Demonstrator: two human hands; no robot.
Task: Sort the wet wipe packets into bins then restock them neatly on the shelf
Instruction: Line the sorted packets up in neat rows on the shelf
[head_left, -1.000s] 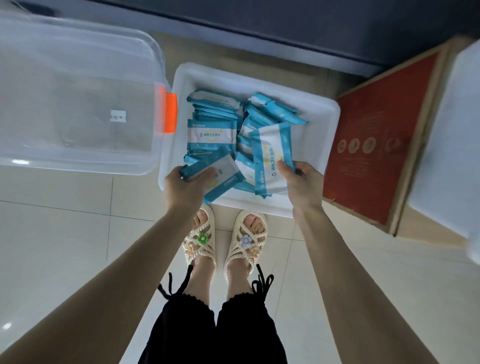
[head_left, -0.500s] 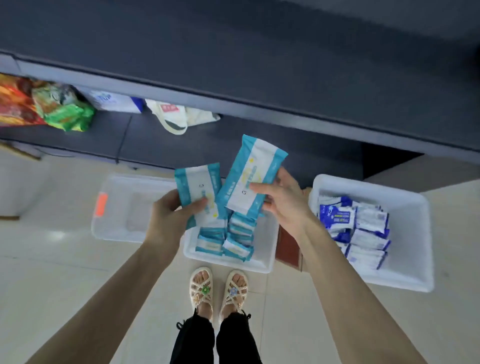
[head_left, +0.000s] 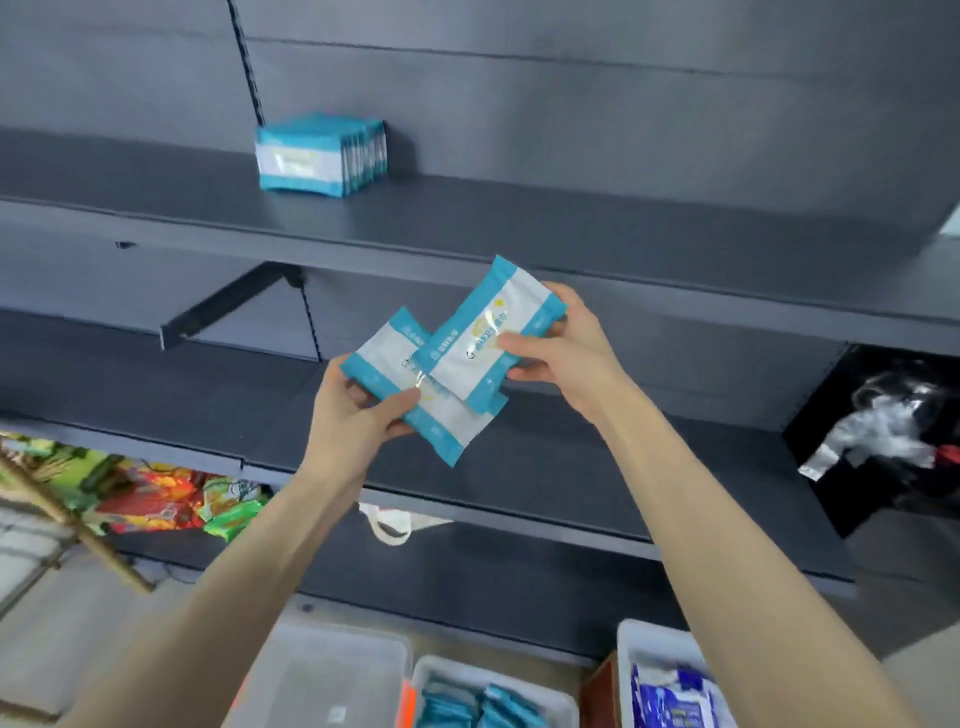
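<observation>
Standing packet row (head_left: 319, 156), snack bags (head_left: 156, 499) below

Teal-pkt bin (head_left: 457, 667) cut by btm edge; shelf stack (head_left: 311, 156) blurred.

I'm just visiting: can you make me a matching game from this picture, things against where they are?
1. row of upright teal-and-white wipe packets
2. dark blue-and-white wipe packets
3. colourful snack bags

A. bottom grey shelf, left
B. upper grey shelf
C. white plastic bin, lower right

Pairs: 1-B, 2-C, 3-A.
</observation>
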